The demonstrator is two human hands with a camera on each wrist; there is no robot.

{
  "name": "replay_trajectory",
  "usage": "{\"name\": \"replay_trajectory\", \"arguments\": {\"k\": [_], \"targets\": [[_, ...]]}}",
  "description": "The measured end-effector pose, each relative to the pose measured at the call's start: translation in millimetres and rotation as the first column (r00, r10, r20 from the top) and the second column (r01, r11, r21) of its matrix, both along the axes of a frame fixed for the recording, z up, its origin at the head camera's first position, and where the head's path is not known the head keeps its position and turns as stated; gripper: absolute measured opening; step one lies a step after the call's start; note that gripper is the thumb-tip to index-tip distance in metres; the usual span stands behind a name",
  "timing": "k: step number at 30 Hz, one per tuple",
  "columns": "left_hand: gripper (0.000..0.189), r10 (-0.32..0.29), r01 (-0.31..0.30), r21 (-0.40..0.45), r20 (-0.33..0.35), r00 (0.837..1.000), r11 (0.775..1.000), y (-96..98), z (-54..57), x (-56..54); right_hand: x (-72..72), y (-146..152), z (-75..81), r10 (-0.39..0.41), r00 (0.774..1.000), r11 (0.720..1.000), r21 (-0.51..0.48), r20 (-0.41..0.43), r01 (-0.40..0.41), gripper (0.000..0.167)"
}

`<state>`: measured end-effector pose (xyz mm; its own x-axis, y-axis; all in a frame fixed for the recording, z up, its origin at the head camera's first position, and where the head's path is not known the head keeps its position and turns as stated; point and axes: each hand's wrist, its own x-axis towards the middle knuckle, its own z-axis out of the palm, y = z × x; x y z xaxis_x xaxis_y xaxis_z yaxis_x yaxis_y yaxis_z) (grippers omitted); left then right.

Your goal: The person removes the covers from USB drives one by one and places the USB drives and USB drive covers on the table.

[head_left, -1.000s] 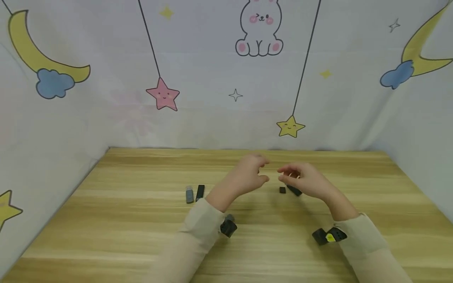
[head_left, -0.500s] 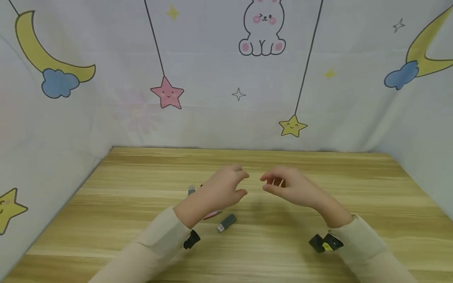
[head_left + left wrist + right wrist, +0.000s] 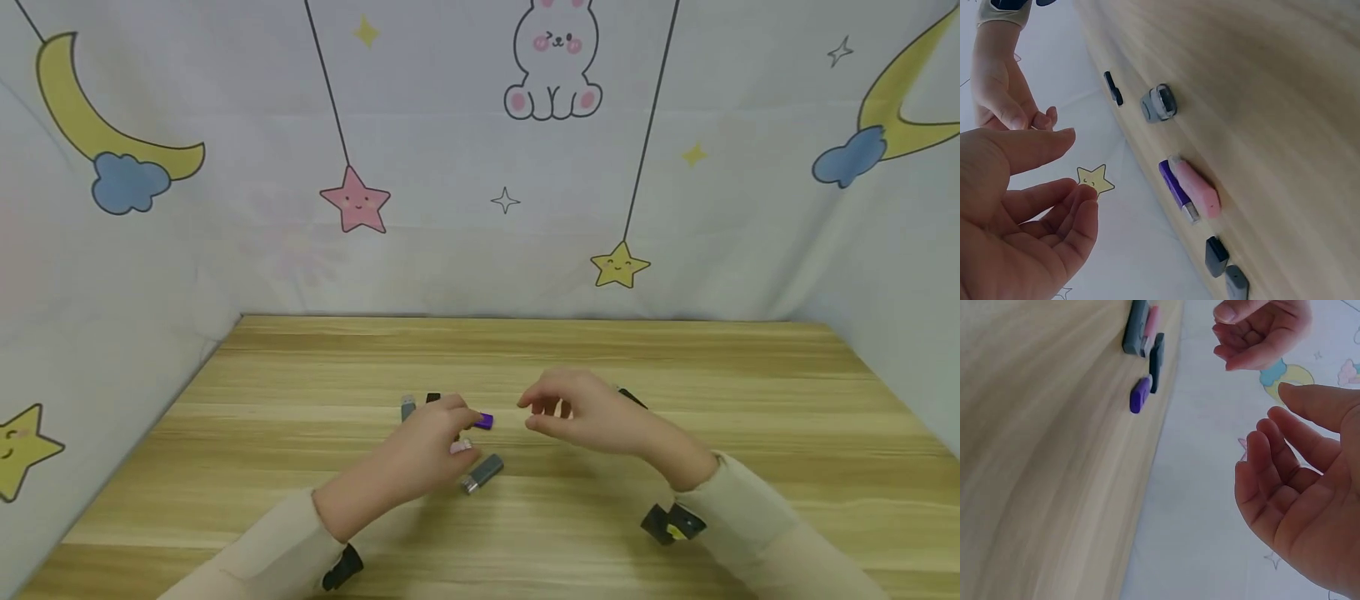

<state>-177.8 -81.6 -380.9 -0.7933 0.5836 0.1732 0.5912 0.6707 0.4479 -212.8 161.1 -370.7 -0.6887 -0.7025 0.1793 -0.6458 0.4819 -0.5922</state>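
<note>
In the head view, my left hand (image 3: 412,457) hovers over a pink USB stick (image 3: 460,447) and partly covers it. Its thumb and fingers are spread apart around nothing. A grey USB stick (image 3: 483,473) with a metal plug lies just in front of the thumb, and a purple USB stick (image 3: 486,422) lies near the fingertips. The left wrist view shows the purple and pink sticks (image 3: 1197,187) side by side. My right hand (image 3: 592,414) hangs above the table to the right, its fingers loosely curved and holding nothing, as the right wrist view also shows.
Behind the left hand lie another grey USB stick (image 3: 408,407) and a black one (image 3: 432,397). Beyond the right wrist sits a black stick (image 3: 632,397), partly hidden. A printed white cloth (image 3: 450,275) closes off the back of the wooden table (image 3: 525,550).
My left hand has moved left and nearer, down over the sticks. My right hand has followed leftward by less, with its fingers still empty. The purple stick has come into sight.
</note>
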Motion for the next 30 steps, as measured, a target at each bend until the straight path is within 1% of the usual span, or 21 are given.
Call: {"name": "replay_trajectory", "arguments": {"k": [4,9,15,20,24,26,30], "targets": [[0.027,0.027,-0.029,0.048,0.043,0.999,0.998,-3.2,-2.9,4.5,-0.8,-9,-6.4,0.051,0.998,0.998,0.022,-0.03,-0.051,0.017],[0.026,0.042,-0.048,0.073,0.087,0.995,0.996,-3.6,-7.5,8.8,-1.5,-20,-13.4,0.099,0.995,0.993,0.06,-0.018,-0.098,0.018],[0.031,0.058,-0.065,0.047,0.133,0.989,0.997,-2.2,-17.1,12.5,-0.7,-29,-18.5,0.119,0.992,0.989,0.086,0.034,-0.122,0.018],[0.031,0.064,-0.067,0.017,0.137,0.989,0.998,-2.1,-24.8,13.9,-1.5,-36,-23.0,0.135,0.988,0.984,0.104,0.078,-0.142,0.02],[0.032,0.075,-0.076,0.002,0.145,0.987,0.997,-2.0,-28.2,14.8,-2.6,-41,-26.6,0.14,0.984,0.98,0.127,0.114,-0.155,0.024],[0.032,0.083,-0.084,0.001,0.151,0.985,0.996,-2.0,-29.3,15.3,-3.1,-43,-28.3,0.145,0.983,0.976,0.145,0.113,-0.161,0.025],[0.029,0.104,-0.106,0.003,0.191,0.976,0.994,-1.9,-31.1,16.5,-4.2,-48,-32.4,0.171,0.981,0.966,0.182,0.092,-0.186,0.027]]}}
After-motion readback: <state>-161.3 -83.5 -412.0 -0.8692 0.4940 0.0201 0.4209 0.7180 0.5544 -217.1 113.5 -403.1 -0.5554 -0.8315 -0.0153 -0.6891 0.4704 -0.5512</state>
